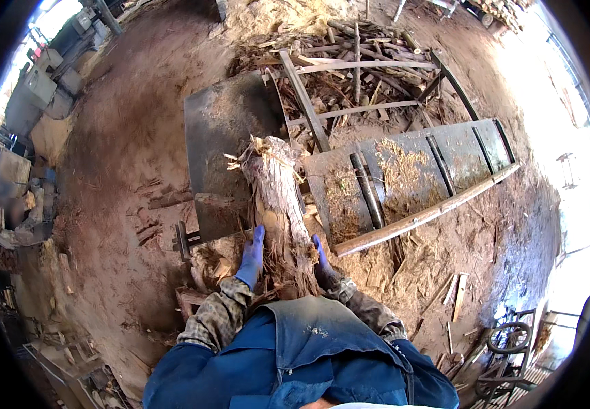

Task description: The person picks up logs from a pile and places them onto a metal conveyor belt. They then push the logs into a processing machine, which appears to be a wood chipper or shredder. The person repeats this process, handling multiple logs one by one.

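Observation:
A thick log (273, 184) with rough, shredded bark and a splintered far end lies lengthwise in front of my body. Against its left side, close to the near end, presses my left hand (251, 256) in a purple-blue glove. On the opposite side my right hand (322, 256), gloved alike, grips the log; much of it is hidden behind the bark. The log's far end rests between a dark metal sheet (221, 129) on the left and a long metal roller table (411, 170) on the right, strewn with wood chips.
A wooden pole (431, 210) runs along the roller table's near edge. Beyond it, a frame of bars (363, 66) stands over a heap of sticks and offcuts (390, 51). Bark scraps and slats (460, 297) litter the dirt floor. Machinery (39, 88) stands far left; a wheeled metal frame (509, 341) lower right.

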The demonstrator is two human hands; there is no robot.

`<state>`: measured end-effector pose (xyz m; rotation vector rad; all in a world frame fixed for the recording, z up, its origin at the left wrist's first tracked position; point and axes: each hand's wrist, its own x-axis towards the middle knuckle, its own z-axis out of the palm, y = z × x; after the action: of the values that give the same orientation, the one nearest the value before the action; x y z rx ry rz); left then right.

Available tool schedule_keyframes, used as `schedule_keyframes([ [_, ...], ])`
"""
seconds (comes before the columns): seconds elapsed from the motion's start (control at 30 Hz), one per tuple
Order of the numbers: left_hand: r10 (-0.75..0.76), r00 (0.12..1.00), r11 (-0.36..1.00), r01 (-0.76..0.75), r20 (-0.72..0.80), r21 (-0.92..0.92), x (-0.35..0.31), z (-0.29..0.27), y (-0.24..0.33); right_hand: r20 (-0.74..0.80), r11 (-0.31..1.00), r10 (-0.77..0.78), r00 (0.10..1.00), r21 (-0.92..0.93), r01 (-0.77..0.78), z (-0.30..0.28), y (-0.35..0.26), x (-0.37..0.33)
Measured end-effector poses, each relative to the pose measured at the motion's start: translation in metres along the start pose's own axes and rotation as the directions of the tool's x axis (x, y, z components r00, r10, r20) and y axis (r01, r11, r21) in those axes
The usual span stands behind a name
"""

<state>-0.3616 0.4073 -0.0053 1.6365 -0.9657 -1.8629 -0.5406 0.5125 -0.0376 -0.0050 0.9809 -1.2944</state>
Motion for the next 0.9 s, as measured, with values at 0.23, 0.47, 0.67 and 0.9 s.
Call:
schedule_keyframes([
  [0.23,-0.065,0.972,0.963,0.12,-0.226,0.243,0.017,0.013,0.037,0.061,0.969,-0.138,0.989,-0.196,0.147,0.012,-0.025,0.024],
  [0.47,0.084,0.988,0.97,-0.051,-0.129,0.239,0.031,0.013,0.036,0.023,0.976,-0.123,0.992,-0.176,0.125,0.005,-0.032,0.038],
  [0.67,-0.012,0.936,0.914,0.153,0.353,-0.375,0.08,-0.026,0.018,0.077,0.977,-0.21,0.975,-0.018,0.212,0.006,-0.057,0.041],
  [0.9,0.087,0.94,0.937,0.034,0.329,-0.348,0.119,-0.009,0.006,0.181,0.664,-0.428,0.886,-0.602,0.444,0.047,-0.116,0.065],
])
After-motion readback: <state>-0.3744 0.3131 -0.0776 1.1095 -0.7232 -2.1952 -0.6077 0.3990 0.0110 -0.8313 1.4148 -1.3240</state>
